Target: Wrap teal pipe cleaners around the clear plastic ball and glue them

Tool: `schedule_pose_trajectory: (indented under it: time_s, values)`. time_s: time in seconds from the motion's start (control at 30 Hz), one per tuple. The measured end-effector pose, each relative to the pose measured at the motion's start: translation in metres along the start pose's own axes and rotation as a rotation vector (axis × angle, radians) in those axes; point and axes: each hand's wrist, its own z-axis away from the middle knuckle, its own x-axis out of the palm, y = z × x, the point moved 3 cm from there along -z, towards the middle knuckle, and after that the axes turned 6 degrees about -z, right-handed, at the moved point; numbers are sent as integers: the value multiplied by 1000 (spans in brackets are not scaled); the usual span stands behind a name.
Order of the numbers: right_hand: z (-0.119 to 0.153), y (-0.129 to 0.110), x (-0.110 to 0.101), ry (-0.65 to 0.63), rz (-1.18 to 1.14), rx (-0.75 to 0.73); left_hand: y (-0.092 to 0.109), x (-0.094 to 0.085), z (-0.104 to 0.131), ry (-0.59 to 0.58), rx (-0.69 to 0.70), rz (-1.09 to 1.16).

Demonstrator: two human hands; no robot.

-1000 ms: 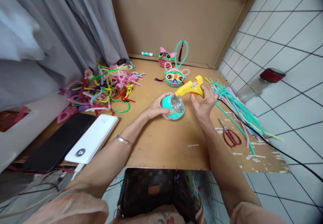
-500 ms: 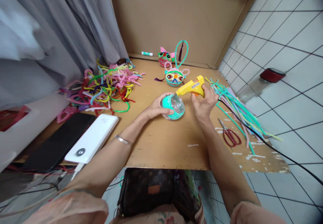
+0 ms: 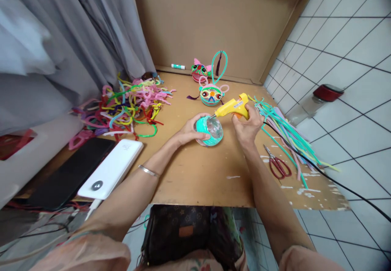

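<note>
A round clear ball partly wrapped in turquoise pipe cleaner (image 3: 216,129) is held just above the table by my left hand (image 3: 190,131), with the thumb across its front. My right hand (image 3: 249,126) grips a yellow glue gun (image 3: 233,106) by its handle. The gun's nozzle points down-left and meets the ball's upper side, near the edge of the turquoise wrap; whether it touches is too small to tell. Behind the ball stands a decorated ball with a face and pink loop ears (image 3: 211,94). Another with pink pointed ears (image 3: 200,71) sits further back.
Loose coloured pipe cleaners (image 3: 131,108) are heaped at the left, beyond a white power bank (image 3: 110,168) and a black phone (image 3: 71,173). At the right lie straight pipe cleaners (image 3: 287,132), red-handled scissors (image 3: 278,166) and the gun's black cable (image 3: 324,175).
The glue gun and my right hand have shifted very slightly, the nozzle a touch lower and to the right. My left hand keeps its hold on the ball.
</note>
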Motion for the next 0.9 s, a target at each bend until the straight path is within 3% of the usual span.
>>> schedule_pose_trajectory:
  time_s: [0.57,0.9]
  values:
    - [-2,-5,-1,-28,24,-68,2,0,2,2,-36,-1]
    - [-1,-2,-3,12,11,-21,-1,-2,1,5,-39,-21]
